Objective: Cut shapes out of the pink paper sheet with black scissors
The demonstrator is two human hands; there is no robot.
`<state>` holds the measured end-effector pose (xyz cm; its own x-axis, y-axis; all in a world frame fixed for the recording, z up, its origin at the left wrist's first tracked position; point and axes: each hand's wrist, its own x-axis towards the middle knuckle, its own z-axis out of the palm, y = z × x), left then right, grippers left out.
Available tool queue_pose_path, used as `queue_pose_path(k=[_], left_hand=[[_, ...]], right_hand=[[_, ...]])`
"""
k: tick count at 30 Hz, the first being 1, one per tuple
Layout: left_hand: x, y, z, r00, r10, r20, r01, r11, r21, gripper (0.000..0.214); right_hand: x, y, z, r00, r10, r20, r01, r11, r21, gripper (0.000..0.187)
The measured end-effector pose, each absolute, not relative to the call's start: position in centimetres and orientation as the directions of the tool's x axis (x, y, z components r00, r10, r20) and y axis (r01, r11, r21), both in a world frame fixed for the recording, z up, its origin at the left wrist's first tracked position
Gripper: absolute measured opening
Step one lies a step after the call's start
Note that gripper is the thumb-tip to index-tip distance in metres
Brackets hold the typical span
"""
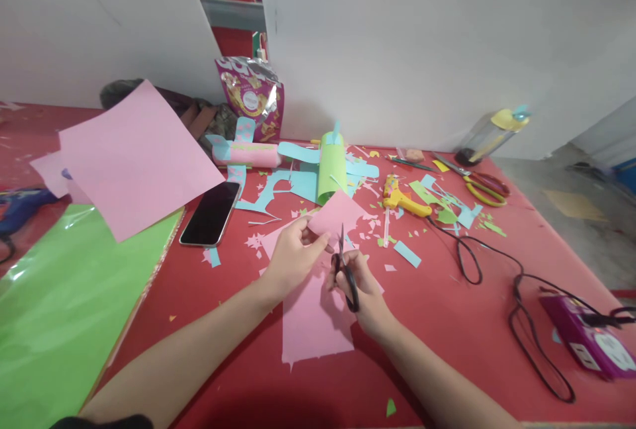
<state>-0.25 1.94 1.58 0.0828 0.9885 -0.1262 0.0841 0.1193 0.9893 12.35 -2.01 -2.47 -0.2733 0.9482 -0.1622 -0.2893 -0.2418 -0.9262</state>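
My left hand (294,258) pinches a small pink paper piece (334,215) by its left corner, holding it just above the red table (437,310). My right hand (362,286) grips small black-handled scissors (345,269), blades pointing up into the lower edge of that pink piece. Under both hands lies a larger pink sheet (313,323) with ragged cut edges.
A black phone (211,213) lies to the left beside green (64,310) and pink (134,157) sheets. Behind are paper-tube crafts (332,165), a yellow glue gun (403,200) with a black cord (517,303), red-yellow scissors (484,187), a purple power strip (591,339), a snack bag (252,95) and scattered scraps.
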Motion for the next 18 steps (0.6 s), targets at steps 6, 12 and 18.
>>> queue_pose_path(k=[6,12,18], left_hand=[[-0.53,2.26,1.39,0.089,0.992,-0.086,0.128,0.074,0.989,0.008],[-0.89,2.41,1.46,0.107,0.993,-0.059,0.159,0.041,0.986,0.016],[-1.21,2.52,1.79,0.104,0.993,-0.06,0.24,0.034,0.97,0.026]], right_hand=[[12.47,-2.2,-2.37,-0.275,0.941,-0.199,-0.281,-0.277,-0.919,0.029],[12.42,-2.26,-2.39,-0.277,0.94,-0.2,-0.255,-0.273,-0.928,0.026],[12.33,-2.1,-2.36,-0.261,0.943,-0.204,-0.246,-0.27,-0.931,0.027]])
